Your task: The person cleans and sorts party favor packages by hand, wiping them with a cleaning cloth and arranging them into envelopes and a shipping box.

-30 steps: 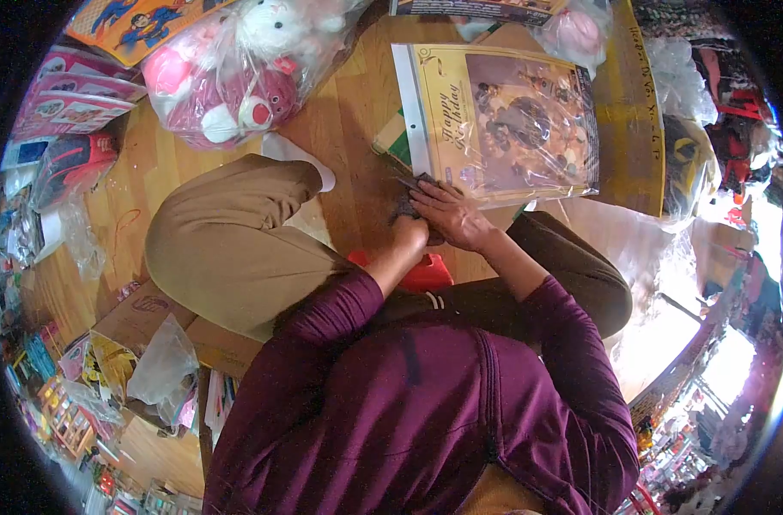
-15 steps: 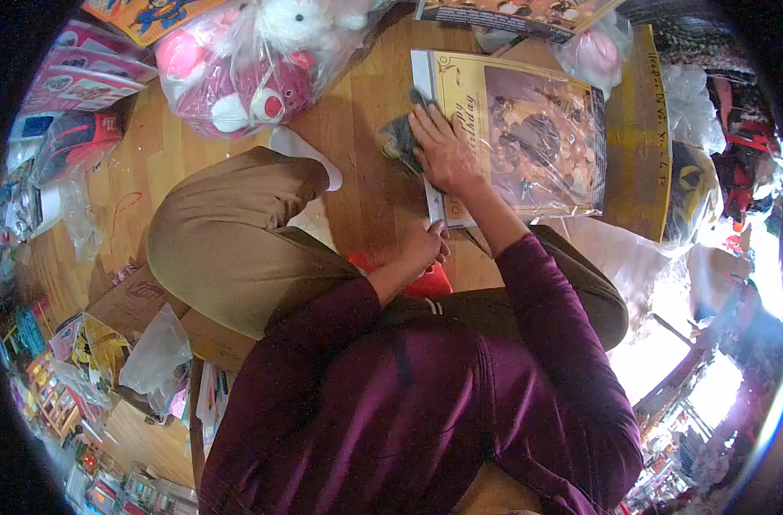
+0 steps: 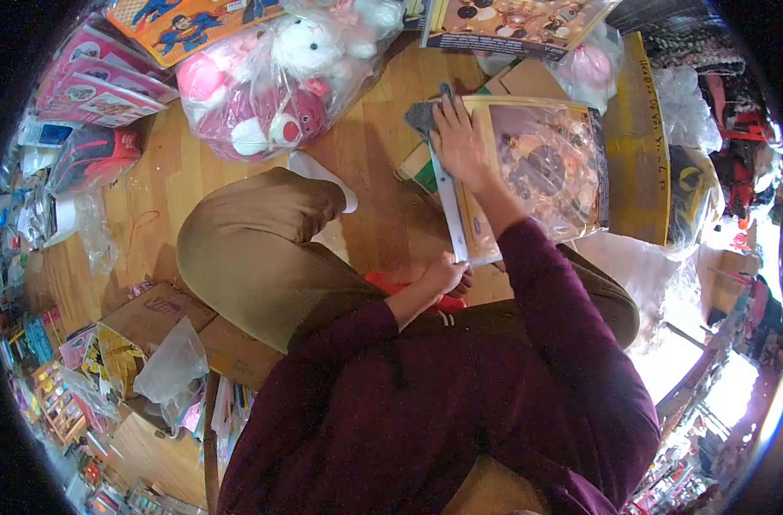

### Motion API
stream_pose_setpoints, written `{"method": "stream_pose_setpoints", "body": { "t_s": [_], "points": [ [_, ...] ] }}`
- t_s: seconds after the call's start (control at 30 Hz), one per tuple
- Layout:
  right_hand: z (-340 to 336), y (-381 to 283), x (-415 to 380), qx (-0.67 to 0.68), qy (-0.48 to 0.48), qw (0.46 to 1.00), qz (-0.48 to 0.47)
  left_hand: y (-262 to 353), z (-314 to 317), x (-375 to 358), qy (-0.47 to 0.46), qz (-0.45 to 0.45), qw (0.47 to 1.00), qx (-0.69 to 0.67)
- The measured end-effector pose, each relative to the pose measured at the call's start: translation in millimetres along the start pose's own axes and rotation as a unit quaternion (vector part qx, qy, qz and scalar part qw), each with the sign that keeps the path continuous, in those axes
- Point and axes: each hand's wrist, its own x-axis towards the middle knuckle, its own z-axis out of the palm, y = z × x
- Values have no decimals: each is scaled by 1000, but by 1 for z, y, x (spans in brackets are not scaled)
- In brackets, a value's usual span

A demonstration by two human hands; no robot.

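Note:
A plastic-wrapped birthday package [image 3: 542, 163] with a balloon picture lies in front of me, its white edge strip toward the left. My left hand [image 3: 447, 276] is closed on the near end of that strip. Farther up, my right hand [image 3: 462, 146] has its fingers spread over a dark grey cloth [image 3: 422, 117] at the strip's far end. Part of a small green and tan box [image 3: 419, 170] shows beside the strip, left of my right hand.
Bagged plush toys [image 3: 297, 86] lie at the upper left, near pink packages [image 3: 104, 90]. Another balloon-picture package [image 3: 512, 24] is at the top. A taped cardboard piece [image 3: 639, 154] stands at right, and a cardboard box [image 3: 172, 318] is at lower left on the wooden floor.
My right hand and the cloth have moved up and right, toward the strip's far end. The package has shifted nearer and tilted, and my left hand is now at its near corner. The view has shifted slightly.

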Motion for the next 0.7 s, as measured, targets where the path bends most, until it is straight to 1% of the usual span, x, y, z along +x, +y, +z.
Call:
{"method": "stream_pose_setpoints", "body": {
  "t_s": [0.03,0.07,0.1,0.13,0.17,0.2,0.23,0.3,0.33,0.4,0.43,0.47,0.5,0.53,0.6,0.63,0.7],
  "points": [
    [-3,-3,-20,37,18,999,5,-9,-3,15,-5,0,1000,0],
    [-6,-5,-39,33,16,999,8,-17,-7,32,36,38,992,112],
    [-10,-8,-61,49,6,998,28,-22,-9,42,75,73,969,222],
    [-14,-11,-80,66,-3,997,47,-17,-8,44,70,69,970,224],
    [-18,-14,-94,65,-6,996,54,-11,-8,45,65,63,979,183],
    [-22,-19,-106,68,-16,996,49,-6,-7,44,61,57,986,144],
    [-25,-23,-114,72,-24,996,44,-15,-8,53,58,53,986,150],
    [-24,-25,-121,80,-24,996,42,-35,-13,79,88,138,986,34],
    [-22,-25,-122,89,-25,995,33,-26,-10,69,88,140,986,36],
    [-18,-26,-116,88,-21,995,33,3,0,35,135,122,973,142],
    [-18,-27,-111,92,-17,995,30,1,-2,39,138,122,972,144],
    [-18,-28,-105,97,-13,995,29,-4,-6,45,150,161,944,247],
    [-17,-31,-97,100,-13,994,32,-8,-9,50,159,196,903,348],
    [-15,-33,-85,90,1,996,26,-12,-11,53,158,194,902,351],
    [-8,-35,-61,82,18,996,22,-15,-15,56,113,162,935,294],
    [-3,-34,-47,78,26,996,34,-10,-13,53,115,163,933,298],
    [5,-29,-27,79,38,995,52,-1,-7,38,114,129,958,229]
  ]
}}
